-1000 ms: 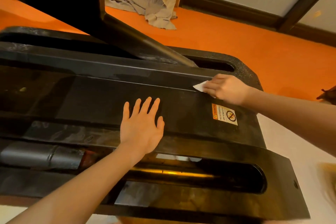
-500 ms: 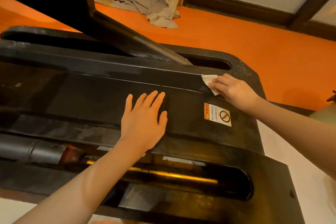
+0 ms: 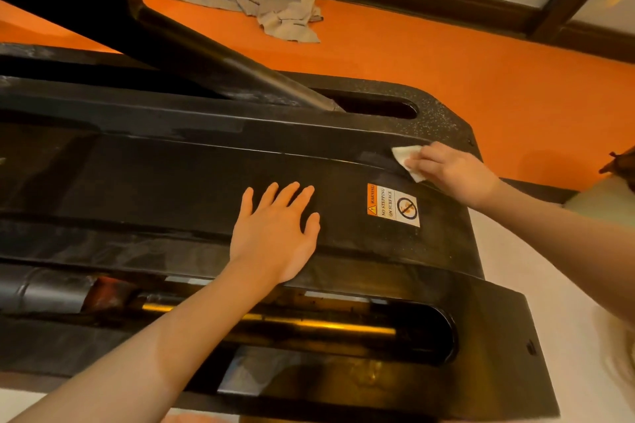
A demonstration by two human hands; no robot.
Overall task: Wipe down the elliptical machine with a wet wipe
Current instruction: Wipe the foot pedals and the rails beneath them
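Wet wipe point(image 3: 407, 161) under R hand point(image 3: 450, 170) grip, elliptical point(image 3: 192, 178) cover.

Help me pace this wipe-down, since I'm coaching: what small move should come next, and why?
Probably slide the wet wipe under the right hand on around the rounded end of the black cover. It sits at the ridge by the corner, where pale specks show beyond it, while the left hand lies flat as a brace.

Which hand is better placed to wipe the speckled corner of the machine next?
Right. The right hand already grips the wipe at the edge of the speckled corner. The left hand lies flat on the middle panel, farther away, and holds nothing.
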